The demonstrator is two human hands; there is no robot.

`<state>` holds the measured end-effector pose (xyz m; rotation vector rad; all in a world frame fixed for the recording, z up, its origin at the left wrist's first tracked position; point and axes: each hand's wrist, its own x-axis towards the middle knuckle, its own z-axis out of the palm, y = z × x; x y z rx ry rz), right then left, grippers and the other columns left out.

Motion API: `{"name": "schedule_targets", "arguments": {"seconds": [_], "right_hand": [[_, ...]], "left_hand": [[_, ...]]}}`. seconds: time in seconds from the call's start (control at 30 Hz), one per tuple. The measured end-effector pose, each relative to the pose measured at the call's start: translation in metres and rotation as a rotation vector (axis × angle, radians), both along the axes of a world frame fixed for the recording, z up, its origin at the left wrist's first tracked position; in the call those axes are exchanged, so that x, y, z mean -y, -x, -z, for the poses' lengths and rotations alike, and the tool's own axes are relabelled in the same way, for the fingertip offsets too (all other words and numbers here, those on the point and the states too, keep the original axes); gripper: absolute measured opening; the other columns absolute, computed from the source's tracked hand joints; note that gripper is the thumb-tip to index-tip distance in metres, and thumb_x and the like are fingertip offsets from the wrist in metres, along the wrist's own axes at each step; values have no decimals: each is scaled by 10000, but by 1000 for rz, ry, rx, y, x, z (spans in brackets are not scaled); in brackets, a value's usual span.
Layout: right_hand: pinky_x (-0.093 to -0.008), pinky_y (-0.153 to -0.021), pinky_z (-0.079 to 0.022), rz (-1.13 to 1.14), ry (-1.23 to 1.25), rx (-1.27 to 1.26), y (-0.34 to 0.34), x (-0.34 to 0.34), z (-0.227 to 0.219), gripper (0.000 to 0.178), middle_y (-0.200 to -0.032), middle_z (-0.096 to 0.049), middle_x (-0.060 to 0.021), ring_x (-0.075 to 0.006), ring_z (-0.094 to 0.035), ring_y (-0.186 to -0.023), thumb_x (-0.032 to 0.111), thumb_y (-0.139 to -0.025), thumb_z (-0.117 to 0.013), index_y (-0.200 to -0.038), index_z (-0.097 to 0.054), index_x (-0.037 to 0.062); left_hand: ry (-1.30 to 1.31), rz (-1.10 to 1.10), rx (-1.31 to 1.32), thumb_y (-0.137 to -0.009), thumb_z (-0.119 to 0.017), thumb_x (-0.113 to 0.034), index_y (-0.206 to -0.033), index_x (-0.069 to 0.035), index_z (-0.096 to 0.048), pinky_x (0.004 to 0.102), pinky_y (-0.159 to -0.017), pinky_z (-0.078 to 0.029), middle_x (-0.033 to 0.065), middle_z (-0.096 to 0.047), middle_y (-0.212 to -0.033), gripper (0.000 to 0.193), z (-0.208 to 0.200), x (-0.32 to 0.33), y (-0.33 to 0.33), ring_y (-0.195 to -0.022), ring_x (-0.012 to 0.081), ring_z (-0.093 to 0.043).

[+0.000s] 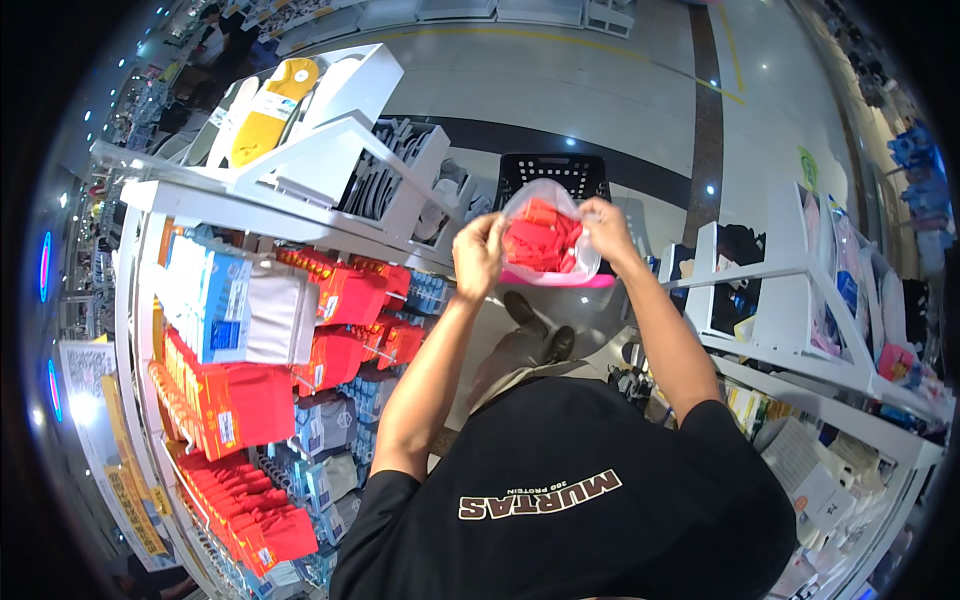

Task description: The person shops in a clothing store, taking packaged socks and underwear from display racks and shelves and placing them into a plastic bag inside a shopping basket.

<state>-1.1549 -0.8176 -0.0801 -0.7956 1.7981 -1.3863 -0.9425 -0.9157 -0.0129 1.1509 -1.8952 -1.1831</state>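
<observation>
A translucent plastic bag (545, 190) hangs open between my hands, with several folded red garments or packs (543, 236) bunched inside it. My left hand (480, 255) pinches the left side of its rim. On the opposite side my right hand (606, 232) grips the rim with fingers closed. Just beyond the bag stands a black basket (553, 168) with a perforated wall, and a bright pink edge (560, 281) shows under the bag. Whether the bag rests on the basket is hidden.
At my left a white rack (150, 200) carries hanging red packs (235, 400), blue-and-white packs (215, 300) and bins of socks, a yellow pair (275, 112) on top. Another white shelf (790, 290) with bins stands at my right. Shiny floor (620, 80) stretches ahead.
</observation>
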Motion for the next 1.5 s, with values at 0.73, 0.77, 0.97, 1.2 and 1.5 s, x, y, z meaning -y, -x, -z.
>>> {"name": "schedule_targets", "arguments": {"seconds": [0.73,0.77,0.97,1.2,1.5], "right_hand": [[-366,-753,-515,-175,-801,-282,14,13,185,208,-882,-698,-121,-242,-677,-865,15,-773,-520,-875,-677,107],[-367,-770,-511,-216,-815,-317,15,12,192,203,-891,-699,-119,-244,-673,-891,16,-778,-523,-877,-676,106],[-407,-881,-494,-185,-891,-186,23,27,194,156,-990,-692,-134,-329,-643,-1004,136,-804,-583,-890,-706,179],[-429,-867,-493,-317,-902,-297,40,76,197,226,-968,-681,-177,-350,-639,-990,61,-790,-542,-962,-658,150],[-460,-894,-485,-514,-959,-349,112,126,275,258,-1028,-659,-193,-378,-609,-1036,155,-843,-554,-1094,-606,124]], "left_hand": [[-541,444,160,-854,-631,-198,-944,-33,-682,359,-704,-519,151,-690,-839,195,111,57,9,-801,249,-682],[-555,492,132,-858,-650,-232,-933,-28,-681,350,-712,-517,142,-691,-836,220,73,59,9,-808,232,-680],[-330,842,211,-840,-695,-372,-954,-54,-668,389,-777,-494,114,-648,-917,339,14,45,8,-902,311,-630],[-159,941,601,-788,-674,-512,-995,-72,-640,436,-818,-482,140,-655,-911,487,17,78,42,-930,319,-628],[8,877,736,-697,-736,-370,-968,-98,-634,438,-780,-486,97,-650,-874,397,34,98,84,-860,324,-633]]}}
